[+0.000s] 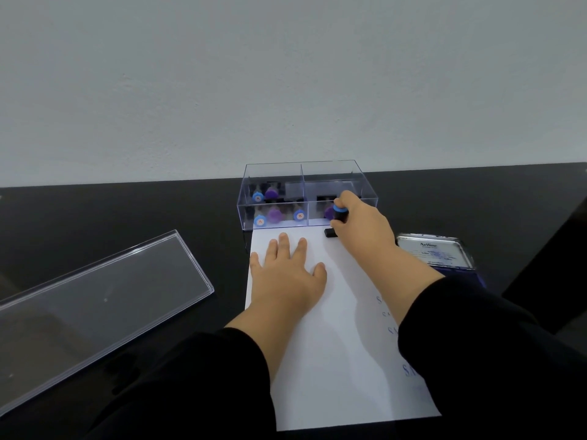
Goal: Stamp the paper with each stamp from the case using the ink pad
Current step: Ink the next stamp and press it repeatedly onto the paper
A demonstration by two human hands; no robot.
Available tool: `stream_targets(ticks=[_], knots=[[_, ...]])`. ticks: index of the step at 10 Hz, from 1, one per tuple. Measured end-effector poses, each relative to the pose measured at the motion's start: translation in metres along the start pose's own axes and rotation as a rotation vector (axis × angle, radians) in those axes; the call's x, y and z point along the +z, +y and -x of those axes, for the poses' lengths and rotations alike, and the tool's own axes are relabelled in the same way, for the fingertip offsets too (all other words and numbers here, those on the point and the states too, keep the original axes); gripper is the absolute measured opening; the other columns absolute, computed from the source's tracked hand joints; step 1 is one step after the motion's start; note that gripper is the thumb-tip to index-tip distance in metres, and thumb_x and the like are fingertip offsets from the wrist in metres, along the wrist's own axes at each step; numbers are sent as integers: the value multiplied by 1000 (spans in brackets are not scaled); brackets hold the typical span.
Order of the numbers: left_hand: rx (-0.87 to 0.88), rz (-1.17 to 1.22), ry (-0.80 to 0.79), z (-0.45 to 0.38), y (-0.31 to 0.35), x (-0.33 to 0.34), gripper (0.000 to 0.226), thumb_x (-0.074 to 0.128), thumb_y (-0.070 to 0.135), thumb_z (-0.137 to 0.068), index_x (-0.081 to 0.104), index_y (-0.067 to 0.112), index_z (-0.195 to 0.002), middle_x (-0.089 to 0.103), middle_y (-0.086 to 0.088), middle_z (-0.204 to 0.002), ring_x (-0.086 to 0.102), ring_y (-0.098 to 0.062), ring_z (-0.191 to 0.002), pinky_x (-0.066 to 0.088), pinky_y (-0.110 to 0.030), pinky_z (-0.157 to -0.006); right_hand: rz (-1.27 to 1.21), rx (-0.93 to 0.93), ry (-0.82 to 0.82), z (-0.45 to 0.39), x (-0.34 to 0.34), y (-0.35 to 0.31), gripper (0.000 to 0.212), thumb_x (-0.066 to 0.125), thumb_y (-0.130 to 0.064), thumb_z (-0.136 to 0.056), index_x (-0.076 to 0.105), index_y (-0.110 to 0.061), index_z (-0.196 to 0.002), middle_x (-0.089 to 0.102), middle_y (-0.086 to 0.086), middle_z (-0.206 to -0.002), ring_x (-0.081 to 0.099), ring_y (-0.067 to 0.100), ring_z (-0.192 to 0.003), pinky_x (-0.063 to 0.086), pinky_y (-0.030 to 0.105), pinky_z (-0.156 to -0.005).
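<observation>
**A:** So where are we? Our right hand [355, 217] has its grip pinching a blue-capped black stamp [339, 217], pressed at the far edge of the white paper sheet [317, 328], right by the clear plastic case [306, 198].

**B:** Left hand [286, 268] lies spread flat, holding the paper. Next we probably lift straight up so nothing smears.

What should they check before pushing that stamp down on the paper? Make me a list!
1. Left hand lies flat on the paper, holding it: ok.
2. Right hand grips the stamp: ok.
3. Stamp base over a bare part of the paper's far edge: ok.
4. Ink on the stamp face: cannot tell, it faces down.
5. Ink pad lid open: ok.
6. Case open, lid set aside: ok.
</observation>
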State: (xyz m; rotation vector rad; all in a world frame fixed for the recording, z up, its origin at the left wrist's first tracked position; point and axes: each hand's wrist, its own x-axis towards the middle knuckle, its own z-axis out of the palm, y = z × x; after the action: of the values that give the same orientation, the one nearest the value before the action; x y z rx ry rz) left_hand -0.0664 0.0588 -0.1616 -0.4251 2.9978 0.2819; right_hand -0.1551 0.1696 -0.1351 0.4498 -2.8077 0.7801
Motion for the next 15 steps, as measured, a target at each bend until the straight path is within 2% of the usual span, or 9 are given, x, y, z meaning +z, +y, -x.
stream_targets(ticks=[2, 3, 4, 5, 7, 9, 11, 13, 15], knots=[[0, 6, -1, 0, 0, -1, 62, 18, 53, -97, -1, 30, -152, -11, -1, -159, -9, -19, -147, -7, -48, -115, -56, 23, -20, 1, -4, -2, 25, 56, -22, -93, 45, -19, -115, 62, 7, -104, 57, 24, -83, 51, 36, -74], [8, 7, -4, 0, -1, 0, 62, 17, 53, -97, -1, 31, -152, -11, -1, -159, -10, -19, -147, -7, -48, -115, -219, 81, 58, 5, -17, 2, 26, 60, -21, -91, 48, -19, -114, 58, 2, -96, 56, 21, -83, 47, 32, -71], [16, 6, -7, -1, -2, -1, 61, 17, 53, -97, -1, 31, -152, -11, -1, -159, -10, -20, -146, -7, -48, -115, -364, 131, 132, 12, -32, 8, 23, 61, -19, -90, 49, -18, -109, 53, -5, -79, 53, 15, -70, 41, 26, -60], [17, 11, 1, -1, -2, -1, 61, 17, 52, -98, -1, 30, -152, -11, 0, -160, -9, -19, -147, -7, -48, -115, -479, 170, 170, 26, -43, 13, 22, 64, -19, -88, 47, -22, -101, 55, -3, -74, 52, 11, -63, 42, 24, -54], [12, 10, 0, 1, -3, -2, 61, 17, 52, -98, 0, 30, -152, -10, 0, -160, -9, -18, -147, -7, -47, -115, -663, 244, 209, 55, -57, 18, 26, 67, -16, -86, 47, -25, -100, 62, -5, -82, 61, 9, -76, 54, 36, -65], [5, 12, 5, 0, -1, -2, 60, 18, 52, -98, 1, 31, -152, -10, 1, -160, -8, -18, -147, -6, -47, -116, -735, 280, 241, 68, -64, 20, 29, 68, -14, -84, 49, -27, -103, 66, -4, -83, 64, 13, -77, 56, 41, -70], [5, 3, -2, 1, -2, -2, 61, 18, 53, -98, 0, 31, -152, -9, 1, -160, -7, -18, -147, -6, -47, -116, -742, 278, 229, 74, -74, 16, 30, 67, -14, -85, 48, -26, -104, 67, -1, -86, 64, 9, -76, 55, 34, -66], [2, 5, 10, 2, -2, -1, 60, 18, 52, -98, 2, 31, -152, -9, 2, -160, -7, -17, -147, -6, -46, -116, -783, 298, 228, 79, -81, 19, 29, 68, -13, -85, 49, -26, -103, 66, 0, -84, 66, 18, -85, 55, 41, -73], [-6, 8, 16, 1, -2, -2, 60, 19, 52, -98, 2, 32, -152, -9, 2, -160, -7, -17, -147, -6, -45, -116, -752, 321, 244, 83, -86, 25, 30, 68, -15, -84, 50, -27, -104, 66, -3, -84, 67, 18, -85, 57, 43, -74]])
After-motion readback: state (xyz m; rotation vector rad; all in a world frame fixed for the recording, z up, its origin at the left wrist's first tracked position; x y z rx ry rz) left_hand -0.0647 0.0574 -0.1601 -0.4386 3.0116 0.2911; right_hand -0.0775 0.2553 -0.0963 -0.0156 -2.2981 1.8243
